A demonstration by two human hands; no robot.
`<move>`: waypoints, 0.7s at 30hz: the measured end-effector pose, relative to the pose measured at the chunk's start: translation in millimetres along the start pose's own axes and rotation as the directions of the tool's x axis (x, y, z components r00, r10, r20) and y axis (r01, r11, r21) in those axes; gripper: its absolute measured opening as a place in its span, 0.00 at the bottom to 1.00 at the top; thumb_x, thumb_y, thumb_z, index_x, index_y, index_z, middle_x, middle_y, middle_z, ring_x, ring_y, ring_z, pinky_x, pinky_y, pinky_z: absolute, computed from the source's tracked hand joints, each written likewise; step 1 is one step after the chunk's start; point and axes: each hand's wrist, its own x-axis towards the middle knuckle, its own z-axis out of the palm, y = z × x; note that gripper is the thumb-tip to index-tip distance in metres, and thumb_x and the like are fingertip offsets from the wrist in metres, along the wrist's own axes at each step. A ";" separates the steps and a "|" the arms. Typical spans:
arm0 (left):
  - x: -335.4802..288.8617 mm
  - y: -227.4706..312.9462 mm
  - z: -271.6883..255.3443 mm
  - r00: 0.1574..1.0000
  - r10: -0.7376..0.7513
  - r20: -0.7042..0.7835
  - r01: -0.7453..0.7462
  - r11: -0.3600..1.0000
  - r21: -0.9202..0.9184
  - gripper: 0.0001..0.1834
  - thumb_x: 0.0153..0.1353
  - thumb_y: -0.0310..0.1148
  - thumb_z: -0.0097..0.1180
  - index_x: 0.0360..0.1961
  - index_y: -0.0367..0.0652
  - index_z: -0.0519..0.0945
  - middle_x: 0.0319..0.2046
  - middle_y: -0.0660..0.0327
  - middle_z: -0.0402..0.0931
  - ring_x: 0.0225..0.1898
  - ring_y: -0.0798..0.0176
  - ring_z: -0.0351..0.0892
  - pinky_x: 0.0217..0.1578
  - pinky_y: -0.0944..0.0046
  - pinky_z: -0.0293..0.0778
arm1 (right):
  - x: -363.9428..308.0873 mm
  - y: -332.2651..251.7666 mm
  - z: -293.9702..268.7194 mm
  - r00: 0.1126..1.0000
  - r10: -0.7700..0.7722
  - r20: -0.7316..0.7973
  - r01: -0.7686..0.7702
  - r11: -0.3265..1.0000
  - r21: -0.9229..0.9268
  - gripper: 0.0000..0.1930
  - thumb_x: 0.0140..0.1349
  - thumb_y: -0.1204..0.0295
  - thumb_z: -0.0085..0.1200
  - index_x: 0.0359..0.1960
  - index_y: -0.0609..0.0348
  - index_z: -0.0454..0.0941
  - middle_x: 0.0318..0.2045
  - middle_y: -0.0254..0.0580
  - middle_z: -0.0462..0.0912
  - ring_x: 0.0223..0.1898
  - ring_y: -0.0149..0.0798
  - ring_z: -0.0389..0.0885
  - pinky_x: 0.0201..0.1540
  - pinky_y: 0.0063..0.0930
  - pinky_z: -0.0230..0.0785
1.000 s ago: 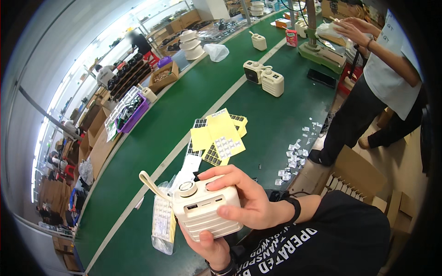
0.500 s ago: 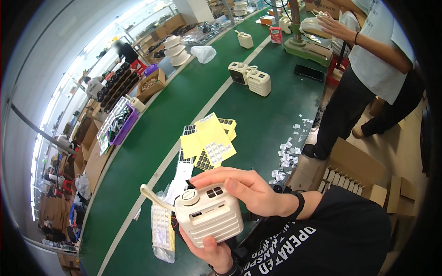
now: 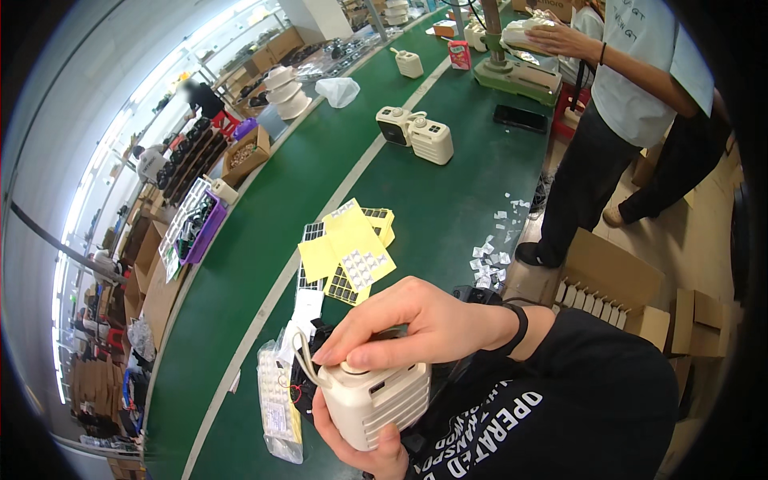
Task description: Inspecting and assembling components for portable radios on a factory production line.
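Head view. Left hand (image 3: 364,440) cups a cream plastic box (image 3: 374,400) from below, fingers curled around its near lower corner, closed on it. The box has a slatted front and a round knob on top, and sits close to the person's chest, over the near edge of the green bench (image 3: 264,240).

Right hand (image 3: 408,324) lies over the top of the box, fingers bent down, fingertips (image 3: 332,352) pressing at the knob; it grips the box from above. A black band (image 3: 518,328) circles that wrist.

Just left of the hands: a clear bag of small white parts (image 3: 276,400) flat on the bench, touching or nearly touching a dark bundle with red wire beside the box.

Beyond the hands: yellow sticker sheets (image 3: 348,248) fanned over a dark gridded sheet. To their right, loose white scraps (image 3: 492,252) scattered near the bench edge.

Well beyond: two cream boxes (image 3: 416,136) standing side by side, a black phone (image 3: 520,118), a green press (image 3: 516,72).

Far right of the hands: another person in a pale shirt (image 3: 648,56) stands at the bench, hand on a white item at the press. Open cardboard boxes (image 3: 616,280) on the floor.
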 end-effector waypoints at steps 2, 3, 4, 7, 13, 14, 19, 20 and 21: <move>-1.2 -2.7 6.1 0.988 -0.050 -0.143 0.038 0.995 -0.087 0.48 0.48 0.54 0.56 0.60 0.29 0.52 0.53 0.44 0.61 0.52 0.51 0.67 0.50 0.57 0.67 | 1.9 3.0 -1.3 0.990 -0.140 0.022 0.138 0.989 0.061 0.11 0.59 0.71 0.52 0.41 0.61 0.79 0.35 0.38 0.78 0.40 0.28 0.74 0.44 0.21 0.65; -1.5 -2.8 6.4 0.988 -0.052 -0.144 0.040 0.996 -0.086 0.48 0.48 0.54 0.56 0.60 0.29 0.52 0.53 0.44 0.61 0.52 0.51 0.67 0.50 0.57 0.67 | 1.2 3.7 -1.9 0.989 -0.144 0.025 0.143 0.988 0.056 0.11 0.59 0.71 0.52 0.41 0.61 0.79 0.35 0.38 0.78 0.40 0.28 0.74 0.44 0.21 0.65; -2.1 -3.3 7.4 0.989 -0.044 -0.142 0.033 0.996 -0.078 0.49 0.48 0.54 0.57 0.60 0.30 0.52 0.54 0.44 0.61 0.53 0.51 0.67 0.51 0.57 0.66 | 0.2 4.0 -2.6 0.985 -0.174 0.014 0.175 0.984 -0.020 0.11 0.59 0.71 0.52 0.41 0.61 0.79 0.37 0.38 0.77 0.41 0.28 0.73 0.44 0.22 0.64; -3.2 -4.7 8.4 0.988 -0.027 -0.152 0.019 0.998 -0.053 0.49 0.48 0.53 0.58 0.61 0.31 0.52 0.54 0.44 0.61 0.53 0.51 0.66 0.51 0.57 0.66 | -3.8 2.9 -3.1 0.980 -0.199 0.009 0.199 0.972 -0.123 0.11 0.59 0.71 0.51 0.42 0.60 0.79 0.39 0.37 0.74 0.42 0.29 0.72 0.45 0.23 0.63; -2.5 -4.5 9.0 0.982 0.047 -0.184 -0.039 0.998 0.049 0.48 0.48 0.53 0.59 0.60 0.31 0.53 0.55 0.45 0.60 0.54 0.51 0.65 0.51 0.57 0.66 | -7.0 -1.5 1.4 0.956 -0.295 0.003 0.290 0.939 -0.184 0.11 0.57 0.73 0.52 0.42 0.61 0.78 0.37 0.39 0.75 0.40 0.32 0.73 0.43 0.23 0.63; -2.6 -4.4 10.1 0.978 0.041 -0.203 -0.032 0.998 0.045 0.48 0.47 0.53 0.59 0.60 0.31 0.53 0.55 0.45 0.60 0.54 0.51 0.65 0.52 0.57 0.66 | -7.1 -1.9 1.9 0.955 -0.298 -0.004 0.291 0.934 -0.206 0.11 0.57 0.74 0.52 0.42 0.61 0.78 0.36 0.40 0.75 0.39 0.33 0.73 0.42 0.23 0.64; -4.2 -4.8 9.8 0.982 -0.074 -0.175 0.058 0.994 -0.096 0.49 0.45 0.53 0.59 0.59 0.31 0.54 0.54 0.45 0.60 0.52 0.52 0.67 0.51 0.57 0.66 | -4.9 -1.8 -2.7 0.953 -0.303 0.025 0.299 0.916 -0.269 0.12 0.57 0.75 0.52 0.43 0.62 0.77 0.36 0.42 0.76 0.39 0.36 0.75 0.41 0.24 0.65; -3.7 -5.7 6.8 0.978 -0.149 -0.146 0.124 0.978 -0.167 0.49 0.45 0.54 0.58 0.59 0.31 0.54 0.53 0.45 0.61 0.51 0.52 0.68 0.50 0.57 0.67 | -3.7 -1.8 -4.9 0.950 -0.307 0.060 0.310 0.899 -0.309 0.12 0.57 0.75 0.51 0.44 0.62 0.77 0.38 0.43 0.76 0.39 0.37 0.75 0.41 0.25 0.66; -3.2 -6.1 1.7 0.978 -0.149 -0.145 0.124 0.978 -0.167 0.49 0.45 0.54 0.58 0.59 0.31 0.54 0.53 0.45 0.61 0.51 0.52 0.68 0.50 0.57 0.67 | -2.7 -2.0 -7.1 0.950 -0.307 0.057 0.309 0.900 -0.307 0.12 0.57 0.75 0.51 0.44 0.62 0.77 0.38 0.43 0.76 0.39 0.37 0.75 0.41 0.25 0.66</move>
